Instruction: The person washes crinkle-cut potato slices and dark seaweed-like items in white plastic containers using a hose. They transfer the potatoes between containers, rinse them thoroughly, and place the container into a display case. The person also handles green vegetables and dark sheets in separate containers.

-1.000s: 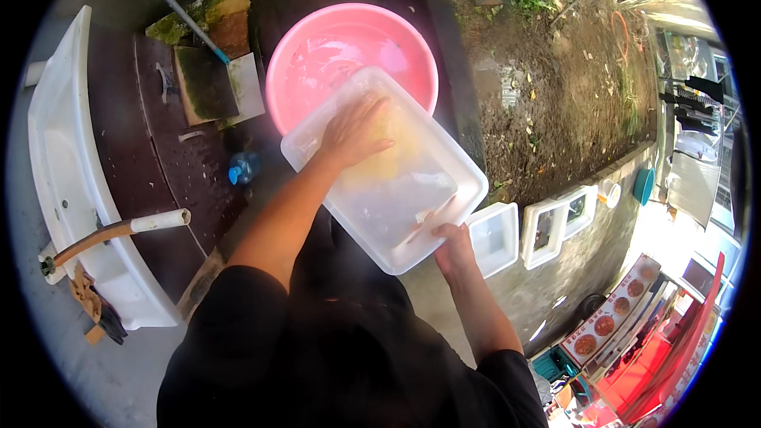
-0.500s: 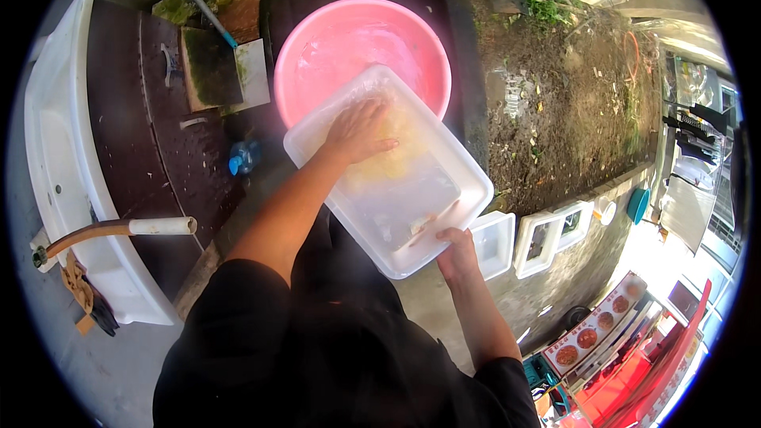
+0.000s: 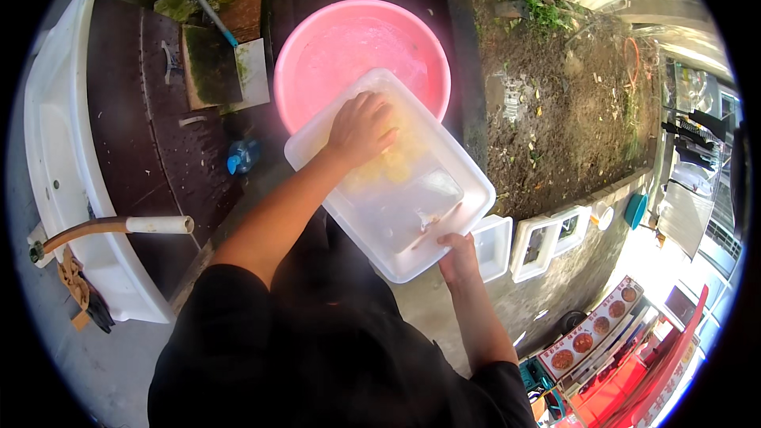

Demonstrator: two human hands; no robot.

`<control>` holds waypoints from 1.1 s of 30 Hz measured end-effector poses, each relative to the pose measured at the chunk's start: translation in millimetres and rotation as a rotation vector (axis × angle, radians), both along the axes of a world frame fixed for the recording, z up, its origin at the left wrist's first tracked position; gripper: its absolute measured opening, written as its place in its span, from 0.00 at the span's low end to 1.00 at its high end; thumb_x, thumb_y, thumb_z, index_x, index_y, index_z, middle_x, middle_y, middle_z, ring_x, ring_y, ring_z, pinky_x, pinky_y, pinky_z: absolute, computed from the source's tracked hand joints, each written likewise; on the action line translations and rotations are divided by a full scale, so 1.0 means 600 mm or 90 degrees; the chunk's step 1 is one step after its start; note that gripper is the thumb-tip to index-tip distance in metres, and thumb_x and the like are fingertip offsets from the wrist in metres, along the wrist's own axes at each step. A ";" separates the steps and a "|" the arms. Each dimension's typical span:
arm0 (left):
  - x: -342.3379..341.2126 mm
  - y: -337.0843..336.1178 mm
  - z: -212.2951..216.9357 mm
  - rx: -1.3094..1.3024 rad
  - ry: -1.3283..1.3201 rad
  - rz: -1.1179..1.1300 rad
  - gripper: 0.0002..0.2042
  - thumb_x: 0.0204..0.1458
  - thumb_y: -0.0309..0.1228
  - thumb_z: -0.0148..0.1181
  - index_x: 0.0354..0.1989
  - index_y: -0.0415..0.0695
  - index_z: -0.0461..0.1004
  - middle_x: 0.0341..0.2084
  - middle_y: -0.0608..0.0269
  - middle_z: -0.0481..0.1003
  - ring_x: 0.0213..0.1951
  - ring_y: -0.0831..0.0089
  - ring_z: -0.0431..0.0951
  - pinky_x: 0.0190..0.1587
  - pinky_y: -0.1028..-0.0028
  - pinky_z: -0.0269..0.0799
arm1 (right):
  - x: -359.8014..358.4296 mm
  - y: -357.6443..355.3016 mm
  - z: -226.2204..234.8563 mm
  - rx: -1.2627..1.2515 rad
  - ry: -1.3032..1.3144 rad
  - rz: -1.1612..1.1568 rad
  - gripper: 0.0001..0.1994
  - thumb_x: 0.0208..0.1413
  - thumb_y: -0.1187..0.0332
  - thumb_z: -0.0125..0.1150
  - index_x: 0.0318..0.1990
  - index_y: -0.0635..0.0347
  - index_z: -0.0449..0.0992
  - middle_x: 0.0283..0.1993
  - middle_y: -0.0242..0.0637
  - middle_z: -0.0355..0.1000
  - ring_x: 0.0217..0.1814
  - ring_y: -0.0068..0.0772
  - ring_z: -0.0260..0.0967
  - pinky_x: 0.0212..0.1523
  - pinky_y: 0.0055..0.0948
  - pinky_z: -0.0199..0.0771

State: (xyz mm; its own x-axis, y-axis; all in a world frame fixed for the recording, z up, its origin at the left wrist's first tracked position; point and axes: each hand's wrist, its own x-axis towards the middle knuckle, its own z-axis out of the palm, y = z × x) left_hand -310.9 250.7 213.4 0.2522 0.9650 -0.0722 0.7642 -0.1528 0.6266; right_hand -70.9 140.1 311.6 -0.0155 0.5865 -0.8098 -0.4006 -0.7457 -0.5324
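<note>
Since 1 second ago the left hand [image 3: 361, 128] has slid farther across the clear tub [image 3: 388, 174], pressing something yellow, apparently scrubbing, while the right hand [image 3: 458, 257] keeps its grip closed on the near rim above the pink basin [image 3: 317, 55].

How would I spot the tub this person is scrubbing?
Find the round pink basin of water. The clear plastic tub tilts over its near rim, left hand inside, right hand gripping its near edge. It alone is see-through and rectangular.
</note>
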 end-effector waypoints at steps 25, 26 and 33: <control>0.000 -0.007 -0.088 -0.011 -0.060 -0.034 0.20 0.48 0.44 0.55 0.48 0.48 0.68 0.49 0.56 0.67 0.53 0.57 0.64 0.58 0.59 0.54 | 0.001 0.025 0.012 -0.054 0.000 0.042 0.31 0.32 0.78 0.51 0.53 0.69 0.58 0.43 0.46 0.65 0.42 0.44 0.67 0.48 0.43 0.70; 0.001 -0.010 -0.093 0.012 -0.060 -0.021 0.20 0.48 0.44 0.55 0.48 0.49 0.68 0.49 0.56 0.67 0.53 0.57 0.64 0.58 0.59 0.54 | 0.000 0.027 0.013 -0.062 0.001 0.047 0.32 0.32 0.78 0.51 0.53 0.69 0.58 0.44 0.46 0.65 0.43 0.44 0.66 0.48 0.43 0.70; -0.003 -0.013 -0.099 -0.006 -0.109 0.003 0.17 0.48 0.41 0.56 0.45 0.49 0.71 0.45 0.58 0.69 0.52 0.58 0.65 0.58 0.60 0.54 | -0.017 0.038 0.019 -0.074 -0.036 0.039 0.34 0.32 0.78 0.51 0.55 0.70 0.55 0.46 0.48 0.63 0.46 0.47 0.65 0.48 0.45 0.70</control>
